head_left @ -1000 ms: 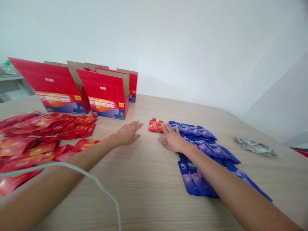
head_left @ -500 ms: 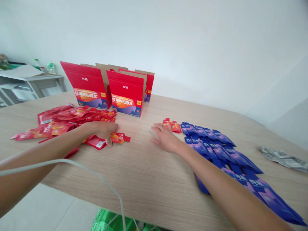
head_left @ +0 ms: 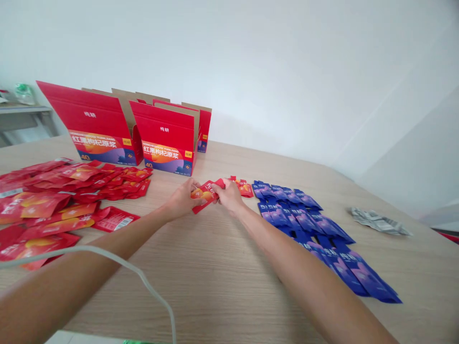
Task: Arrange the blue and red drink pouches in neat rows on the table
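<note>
Open boxes point(head_left: 143, 138) stand behind loose sachets point(head_left: 53, 200), left of lined-up sachets point(head_left: 304, 224).

Held sachet point(head_left: 203, 193) print seems blurred.

Red-and-orange sachet point(head_left: 204, 193), blue-purple sachets point(head_left: 308, 224), red boxes point(head_left: 165, 141), pale woodgrain table point(head_left: 222, 267).

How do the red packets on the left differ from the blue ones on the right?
The red packets lie in a loose, jumbled heap; the blue packets in neat overlapping rows. Red is spread beside the open boxes; blue lies farther right. Both are flat sachets on the table.
</note>
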`<state>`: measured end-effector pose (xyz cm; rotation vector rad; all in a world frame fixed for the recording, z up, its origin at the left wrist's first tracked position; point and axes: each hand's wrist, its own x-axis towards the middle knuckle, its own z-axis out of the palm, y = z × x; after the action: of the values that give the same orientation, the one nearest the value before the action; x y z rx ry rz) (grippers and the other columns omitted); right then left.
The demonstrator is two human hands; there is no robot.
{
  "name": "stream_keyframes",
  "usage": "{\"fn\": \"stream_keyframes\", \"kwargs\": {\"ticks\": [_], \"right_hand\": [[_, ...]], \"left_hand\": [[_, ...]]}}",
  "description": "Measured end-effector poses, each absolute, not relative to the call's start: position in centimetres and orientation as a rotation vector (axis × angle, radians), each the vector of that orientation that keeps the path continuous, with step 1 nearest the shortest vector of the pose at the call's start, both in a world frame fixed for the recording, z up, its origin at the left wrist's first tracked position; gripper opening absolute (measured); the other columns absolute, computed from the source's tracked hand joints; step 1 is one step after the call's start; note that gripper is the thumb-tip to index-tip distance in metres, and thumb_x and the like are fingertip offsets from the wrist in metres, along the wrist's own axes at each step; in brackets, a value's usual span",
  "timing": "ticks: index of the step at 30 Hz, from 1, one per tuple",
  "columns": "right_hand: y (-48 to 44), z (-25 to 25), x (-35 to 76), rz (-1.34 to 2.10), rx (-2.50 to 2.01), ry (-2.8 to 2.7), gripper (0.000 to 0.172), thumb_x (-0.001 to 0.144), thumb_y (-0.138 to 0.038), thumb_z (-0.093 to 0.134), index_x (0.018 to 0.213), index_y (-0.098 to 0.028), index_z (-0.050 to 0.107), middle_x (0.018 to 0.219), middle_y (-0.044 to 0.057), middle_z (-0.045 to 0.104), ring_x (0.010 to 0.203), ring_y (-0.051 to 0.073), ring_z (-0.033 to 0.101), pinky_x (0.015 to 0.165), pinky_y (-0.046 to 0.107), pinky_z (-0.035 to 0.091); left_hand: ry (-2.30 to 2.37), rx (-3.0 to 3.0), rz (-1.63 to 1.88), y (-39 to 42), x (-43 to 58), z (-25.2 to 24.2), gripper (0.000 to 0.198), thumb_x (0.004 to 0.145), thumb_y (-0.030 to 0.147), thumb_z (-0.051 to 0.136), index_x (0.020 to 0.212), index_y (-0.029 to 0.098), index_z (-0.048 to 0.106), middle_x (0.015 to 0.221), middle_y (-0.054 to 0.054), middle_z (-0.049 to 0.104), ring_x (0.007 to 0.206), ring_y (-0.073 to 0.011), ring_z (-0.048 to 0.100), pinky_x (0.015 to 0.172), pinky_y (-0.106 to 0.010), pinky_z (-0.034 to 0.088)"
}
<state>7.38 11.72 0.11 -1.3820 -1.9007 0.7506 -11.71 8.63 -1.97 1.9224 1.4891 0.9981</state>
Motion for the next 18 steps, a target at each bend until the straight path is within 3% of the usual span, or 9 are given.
{"fn": "stream_keyframes", "kwargs": {"ticks": [4,7,10,14,18], "right_hand": [[16.8,1.1,10.3,0.672,-1.406,-1.944,0.017,0.104,-0.022,0.061,0.087,-0.021,0.063,0.063,-0.004,0.065,0.058,0.013,0.064,0.059,0.021,0.045],[20.1,1.9,11.4,0.581,-1.433,-2.029,0.014,0.100,-0.020,0.067,0.087,-0.020,0.067,0.069,-0.003,0.068,0.066,0.015,0.067,0.066,0.023,0.048],[23.0,2.6,11.7,0.478,-1.467,-2.127,0.012,0.101,-0.025,0.072,0.092,-0.018,0.071,0.084,0.000,0.074,0.080,0.016,0.070,0.079,0.027,0.054],[26.1,2.8,11.9,0.356,-1.533,-2.241,0.023,0.107,-0.037,0.072,0.114,-0.015,0.072,0.115,0.006,0.074,0.103,0.020,0.072,0.095,0.041,0.062],[27.9,2.2,12.2,0.304,-1.591,-2.323,0.031,0.107,-0.040,0.072,0.125,-0.015,0.071,0.124,0.008,0.072,0.110,0.023,0.072,0.097,0.044,0.063]], "left_hand": [[1.415,1.987,1.126,10.8,-9.4,-3.6,0.052,0.088,0.023,0.068,0.136,0.021,0.048,0.114,-0.008,0.078,0.097,-0.0228,0.078,0.084,-0.037,0.064],[1.394,2.107,1.172,11.9,-8.8,-4.4,0.057,0.084,0.013,0.067,0.140,0.020,0.057,0.128,-0.012,0.075,0.118,-0.0271,0.074,0.106,-0.045,0.060],[1.369,2.227,1.170,13.2,-8.4,-5.0,0.053,0.084,0.007,0.063,0.135,0.020,0.070,0.140,-0.014,0.070,0.130,-0.0282,0.069,0.118,-0.045,0.054],[1.391,2.328,1.140,15.0,-8.1,-5.6,0.046,0.087,0.006,0.058,0.124,0.020,0.080,0.153,-0.014,0.063,0.137,-0.0296,0.066,0.122,-0.044,0.052],[1.411,2.407,1.099,16.2,-8.0,-5.9,0.046,0.090,0.006,0.054,0.123,0.021,0.083,0.137,-0.013,0.071,0.123,-0.0268,0.073,0.112,-0.041,0.059]]}}
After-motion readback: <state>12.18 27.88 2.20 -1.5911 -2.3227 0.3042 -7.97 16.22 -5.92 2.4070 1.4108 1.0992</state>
